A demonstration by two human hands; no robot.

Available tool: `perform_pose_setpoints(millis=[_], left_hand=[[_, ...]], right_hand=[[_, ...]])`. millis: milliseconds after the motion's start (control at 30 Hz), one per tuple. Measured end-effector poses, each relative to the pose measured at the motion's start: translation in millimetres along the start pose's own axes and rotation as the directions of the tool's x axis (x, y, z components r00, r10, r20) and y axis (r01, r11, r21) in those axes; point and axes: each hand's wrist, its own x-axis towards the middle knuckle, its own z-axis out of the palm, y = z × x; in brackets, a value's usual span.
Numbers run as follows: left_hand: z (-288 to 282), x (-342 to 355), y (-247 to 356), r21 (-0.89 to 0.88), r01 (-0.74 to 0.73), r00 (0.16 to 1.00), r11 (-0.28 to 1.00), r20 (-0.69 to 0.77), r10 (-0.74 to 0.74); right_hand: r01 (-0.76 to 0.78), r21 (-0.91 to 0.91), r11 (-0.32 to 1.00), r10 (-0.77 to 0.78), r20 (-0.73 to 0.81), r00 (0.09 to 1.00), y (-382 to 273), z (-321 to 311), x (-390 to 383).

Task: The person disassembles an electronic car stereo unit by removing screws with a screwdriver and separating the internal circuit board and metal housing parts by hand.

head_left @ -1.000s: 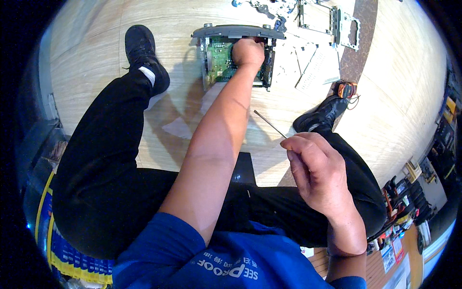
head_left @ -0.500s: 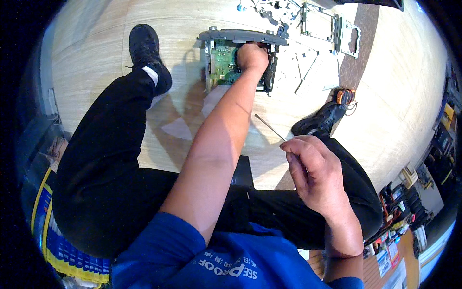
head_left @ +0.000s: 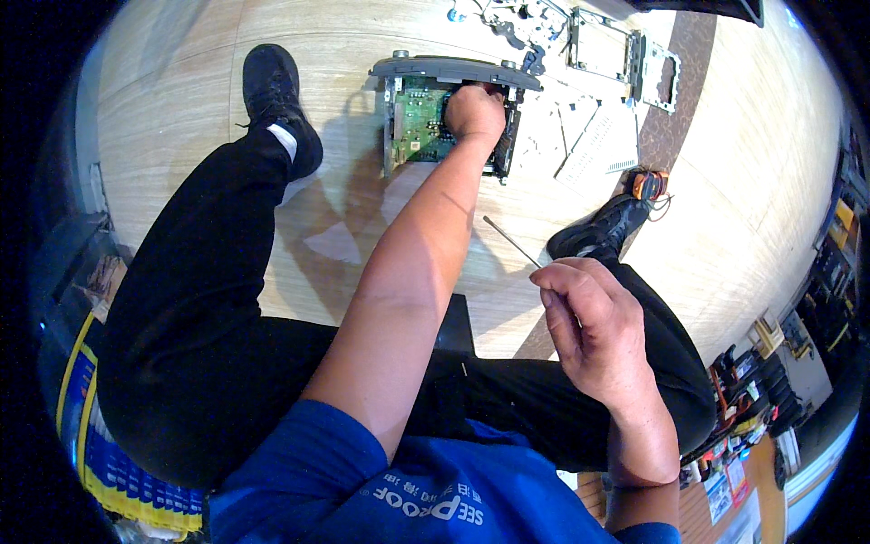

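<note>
Near one knee (head_left: 680, 376), right fingers (head_left: 577, 283) pinch a rod (head_left: 512, 241); left hand (head_left: 476, 112) is inside a chassis (head_left: 419, 118) (can't tell its grip)

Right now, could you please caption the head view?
Left hand inside an open electronic unit, right hand holding a thin rod.

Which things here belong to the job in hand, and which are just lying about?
Seemingly in the job:
opened unit, with the left hand inside
metal rod, pinched in the right hand

Seemingly lying about:
metal frames, perforated plate (possibly unit parts)
orange thing by the shoe
blue packs
</note>
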Motion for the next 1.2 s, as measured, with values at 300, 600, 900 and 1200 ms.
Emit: perform_pose_setpoints(millis=[300, 600, 900, 1200], left_hand=[[1, 1, 2, 0.042, 0.038, 0.999, 0.998, 0.024, -0.039], [-5, -4, 3, 0.042, 0.075, 0.997, 0.996, 0.021, -0.076], [2, -2, -8, -0.064, -0.019, 0.995, 0.998, -0.104, 0.012], [-5, -4, -9, -0.004, -0.036, 0.999, 0.999, -0.003, 0.036]], right_hand=[[-0.023, 0.005, 1.000, 0.023, -0.010, 1.000, -2, 2, 1], [0.038, -0.011, 0.999, -0.038, 0.011, 0.999, -2, 2, 3], [0.046, 0.010, 0.999, -0.045, -0.010, 0.999, 1, 4, 4], [-0.255, 0.000, 0.967, 0.250, -0.191, 0.949, 42, 24, 22]])
